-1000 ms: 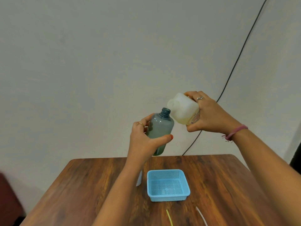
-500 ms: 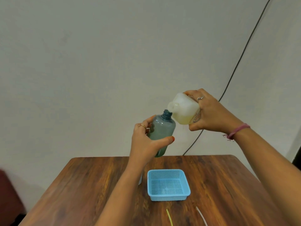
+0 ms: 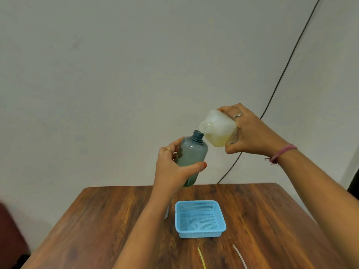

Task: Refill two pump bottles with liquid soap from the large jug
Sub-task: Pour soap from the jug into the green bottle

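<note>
My left hand grips a grey-blue translucent bottle with its pump off, held in the air above the table and leaning slightly right. My right hand holds the white soap jug tipped over to the left, yellowish liquid pooled on its low side. The jug's open spout sits just above and right of the bottle's open neck, almost touching it. No stream of soap is visible. A second whitish bottle stands on the table, mostly hidden behind my left forearm.
A light blue perforated basket sits on the wooden table below my hands. A yellow tube and a white tube lie near the front edge. A black cable runs down the wall behind.
The jug has tipped further and its spout has come down to the bottle's neck. My left hand lowered the bottle slightly and moved it toward the jug.
</note>
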`<state>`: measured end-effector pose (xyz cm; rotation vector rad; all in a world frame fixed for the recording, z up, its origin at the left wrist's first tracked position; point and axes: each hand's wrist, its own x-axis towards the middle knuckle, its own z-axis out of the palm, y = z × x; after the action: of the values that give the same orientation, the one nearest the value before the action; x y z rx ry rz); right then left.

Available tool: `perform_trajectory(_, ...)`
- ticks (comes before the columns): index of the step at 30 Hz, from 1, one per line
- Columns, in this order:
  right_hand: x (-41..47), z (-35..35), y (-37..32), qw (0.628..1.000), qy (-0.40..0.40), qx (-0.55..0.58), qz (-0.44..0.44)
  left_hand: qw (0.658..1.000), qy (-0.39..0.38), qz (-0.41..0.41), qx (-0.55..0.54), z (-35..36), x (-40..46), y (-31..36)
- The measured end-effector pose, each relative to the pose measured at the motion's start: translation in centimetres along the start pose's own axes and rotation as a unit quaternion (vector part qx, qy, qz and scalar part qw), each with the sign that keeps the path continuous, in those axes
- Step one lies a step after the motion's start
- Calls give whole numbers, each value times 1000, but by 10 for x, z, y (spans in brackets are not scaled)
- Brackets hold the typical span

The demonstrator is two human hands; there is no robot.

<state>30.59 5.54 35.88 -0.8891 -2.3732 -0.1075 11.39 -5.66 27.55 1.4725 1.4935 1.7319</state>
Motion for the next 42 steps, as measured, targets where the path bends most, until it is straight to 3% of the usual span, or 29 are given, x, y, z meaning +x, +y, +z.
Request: perform_trajectory(42, -2, -4, -8, 999, -12, -40, 2, 1000, 10, -12, -13, 4, -6, -6)
